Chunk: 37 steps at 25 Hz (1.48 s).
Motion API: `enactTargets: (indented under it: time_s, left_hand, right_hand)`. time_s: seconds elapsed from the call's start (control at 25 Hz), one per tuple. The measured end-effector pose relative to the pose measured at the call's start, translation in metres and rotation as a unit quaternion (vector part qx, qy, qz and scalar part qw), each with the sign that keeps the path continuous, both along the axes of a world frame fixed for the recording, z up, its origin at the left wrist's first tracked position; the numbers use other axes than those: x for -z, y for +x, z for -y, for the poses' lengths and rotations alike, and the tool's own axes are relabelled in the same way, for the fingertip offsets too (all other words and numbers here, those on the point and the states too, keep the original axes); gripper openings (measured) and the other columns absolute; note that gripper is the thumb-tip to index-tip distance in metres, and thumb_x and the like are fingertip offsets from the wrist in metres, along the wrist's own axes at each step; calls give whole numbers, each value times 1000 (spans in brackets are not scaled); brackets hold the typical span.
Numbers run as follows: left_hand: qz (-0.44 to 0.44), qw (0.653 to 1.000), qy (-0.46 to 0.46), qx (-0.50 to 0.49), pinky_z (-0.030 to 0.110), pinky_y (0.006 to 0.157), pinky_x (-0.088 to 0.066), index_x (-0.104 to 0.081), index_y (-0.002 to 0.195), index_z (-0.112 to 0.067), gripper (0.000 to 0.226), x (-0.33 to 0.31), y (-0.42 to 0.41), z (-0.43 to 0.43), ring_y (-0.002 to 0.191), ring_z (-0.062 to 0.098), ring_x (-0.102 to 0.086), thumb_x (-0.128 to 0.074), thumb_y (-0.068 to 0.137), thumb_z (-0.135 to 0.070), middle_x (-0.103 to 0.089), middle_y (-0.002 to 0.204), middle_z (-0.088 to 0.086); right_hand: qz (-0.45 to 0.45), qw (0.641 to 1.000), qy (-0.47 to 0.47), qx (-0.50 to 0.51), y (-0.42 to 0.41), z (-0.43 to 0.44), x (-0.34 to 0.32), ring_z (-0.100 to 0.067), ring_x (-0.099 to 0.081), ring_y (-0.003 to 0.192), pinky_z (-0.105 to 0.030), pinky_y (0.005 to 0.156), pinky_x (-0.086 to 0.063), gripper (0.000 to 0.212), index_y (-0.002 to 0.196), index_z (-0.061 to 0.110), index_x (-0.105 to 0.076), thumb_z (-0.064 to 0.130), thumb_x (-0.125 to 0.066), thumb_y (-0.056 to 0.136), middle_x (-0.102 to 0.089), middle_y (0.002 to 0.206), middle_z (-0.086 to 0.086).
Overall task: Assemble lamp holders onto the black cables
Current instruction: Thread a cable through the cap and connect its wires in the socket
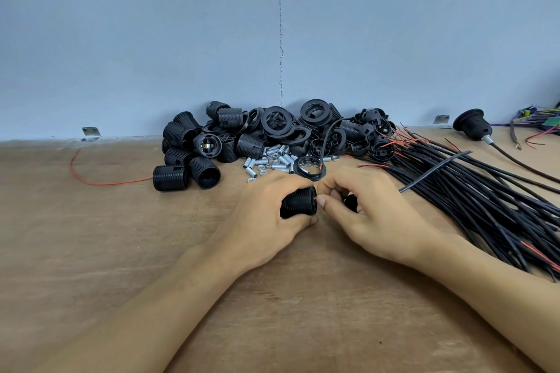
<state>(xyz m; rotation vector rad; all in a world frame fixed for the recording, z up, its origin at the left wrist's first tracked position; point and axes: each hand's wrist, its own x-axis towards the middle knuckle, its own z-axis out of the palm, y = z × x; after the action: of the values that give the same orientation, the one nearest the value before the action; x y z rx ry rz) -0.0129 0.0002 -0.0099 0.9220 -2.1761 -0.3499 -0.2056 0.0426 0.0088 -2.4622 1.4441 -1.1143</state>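
Observation:
My left hand (266, 215) grips a black threaded lamp holder shell (298, 202) lying on its side just above the wooden table (121, 236). My right hand (366, 215) faces it, fingers curled around a small black holder part (351, 200), with a red wire tip showing between thumb and shell. A black cable (436, 171) runs from my right hand up and to the right. A loose black ring (310, 167) lies just behind my hands. What my right fingers pinch inside is hidden.
A heap of black holder shells and rings (266, 133) lies against the blue wall. Silver threaded tubes and nuts (272, 160) are scattered before it. A bundle of black cables (485, 191) spreads at the right. An assembled holder (472, 127) stands far right. A red wire (91, 179) lies at left.

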Motion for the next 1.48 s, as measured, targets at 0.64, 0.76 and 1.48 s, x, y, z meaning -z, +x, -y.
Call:
enactTargets:
  time_s: [0.64,0.76,1.48]
  left_hand:
    - [-7,1000,-11,6,8,82,-37,-74,110,-21,37,-1,-1,-1,92,4,-58,-87,75,-20,-66,97,-12]
    - [6,1000,-12,16,13,82,-42,-73,110,-22,35,-1,-1,0,93,5,-59,-84,77,-23,-66,97,-11]
    - [-27,999,4,-40,13,85,-43,-69,109,-31,36,2,0,4,98,0,-58,-85,78,-25,-66,100,-18]
  right_hand:
    - [5,1000,-3,15,3,-2,1,-2,-49,64,-12,59,-33,20,75,22,-59,10,-69,88,-49,61,16]
    - [9,1000,0,16,4,-3,1,-2,-49,64,-11,59,-33,23,75,26,-57,11,-68,88,-50,61,16]
    - [31,999,36,16,-11,2,-6,-9,-64,81,-28,77,-51,8,94,23,-72,20,-75,88,-67,81,12]
